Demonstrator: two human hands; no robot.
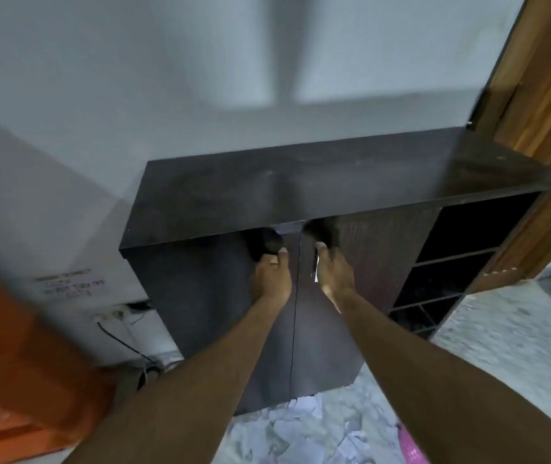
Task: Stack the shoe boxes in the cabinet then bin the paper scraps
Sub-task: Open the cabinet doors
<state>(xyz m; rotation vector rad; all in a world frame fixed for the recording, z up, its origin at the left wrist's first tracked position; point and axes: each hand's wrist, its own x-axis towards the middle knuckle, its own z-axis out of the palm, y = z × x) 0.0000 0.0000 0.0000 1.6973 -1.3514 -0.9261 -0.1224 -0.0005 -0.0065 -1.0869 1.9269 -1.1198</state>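
Against a pale wall, the dark cabinet [300, 182] stands with both doors closed; the left hand [272, 276] and right hand [332, 272] each curl their fingers around a door handle near the centre seam. Paper scraps [304, 426] litter the speckled floor [501, 329] at its foot, open shelves [451, 262] alongside.

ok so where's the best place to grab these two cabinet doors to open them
Take each door of the dark cabinet at its upper inner corner, beside the centre seam, coming straight from the front. The doors meet there, so they most likely swing outward from that edge. The left hand and the right hand are at those corners now; blur hides whether there are handles.
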